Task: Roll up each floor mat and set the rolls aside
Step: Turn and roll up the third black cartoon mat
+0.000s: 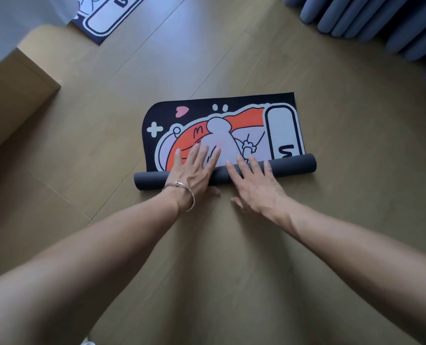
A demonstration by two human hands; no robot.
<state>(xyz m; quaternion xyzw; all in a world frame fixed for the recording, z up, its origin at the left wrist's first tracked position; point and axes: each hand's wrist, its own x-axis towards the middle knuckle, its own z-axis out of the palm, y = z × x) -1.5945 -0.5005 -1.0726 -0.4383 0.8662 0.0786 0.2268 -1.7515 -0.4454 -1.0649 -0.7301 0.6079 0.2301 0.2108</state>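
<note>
A cartoon floor mat (231, 115), black with orange and white print, lies on the wooden floor and is partly rolled. Its rolled part (294, 166) is a dark grey tube along the near edge. My left hand (194, 170), with a bracelet on the wrist, lies flat over the roll with fingers spread onto the printed face. My right hand (254, 183) presses on the roll beside it, fingers spread, thumb on the floor. A second flat mat (104, 18) lies at the far left, cut off by the frame edge.
A light wooden cabinet (15, 83) stands at the left. Blue-grey curtain folds (381, 23) hang at the far right. Bare wooden floor (231, 245) lies between me and the mat.
</note>
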